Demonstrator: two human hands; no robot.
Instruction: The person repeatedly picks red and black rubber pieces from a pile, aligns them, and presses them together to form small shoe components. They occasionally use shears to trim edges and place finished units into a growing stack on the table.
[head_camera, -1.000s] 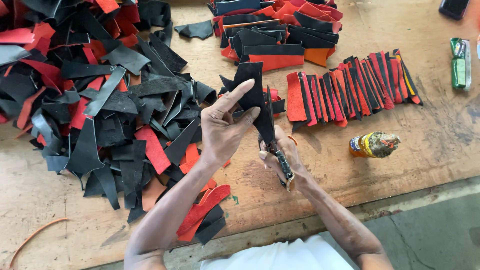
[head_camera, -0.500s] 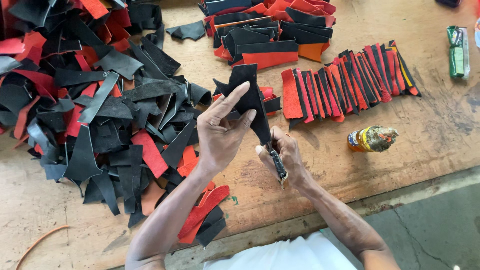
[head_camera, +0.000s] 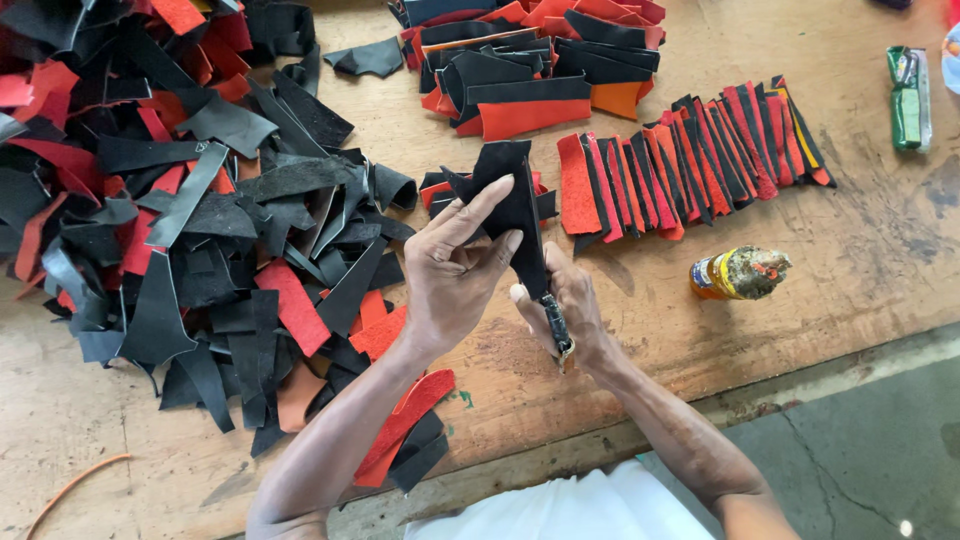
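My left hand (head_camera: 455, 275) pinches a black leather piece (head_camera: 505, 195) and holds it up above the wooden table (head_camera: 880, 250). My right hand (head_camera: 570, 310) is closed around a small knife (head_camera: 555, 325) with a dark wrapped handle, its blade against the lower edge of the same piece. Both hands meet at the middle of the view. Below the held piece lie a few small black and red scraps (head_camera: 435, 190).
A big heap of black and red leather offcuts (head_camera: 170, 210) covers the left side. A row of overlapping cut strips (head_camera: 690, 165) lies to the right, larger stacked pieces (head_camera: 530, 70) behind. A dirty yellow glue bottle (head_camera: 740, 272) lies on its side; a green packet (head_camera: 908, 98) sits far right.
The hands and the black piece have shifted slightly; the left fingers have regripped the piece. The knife stays at its lower edge.
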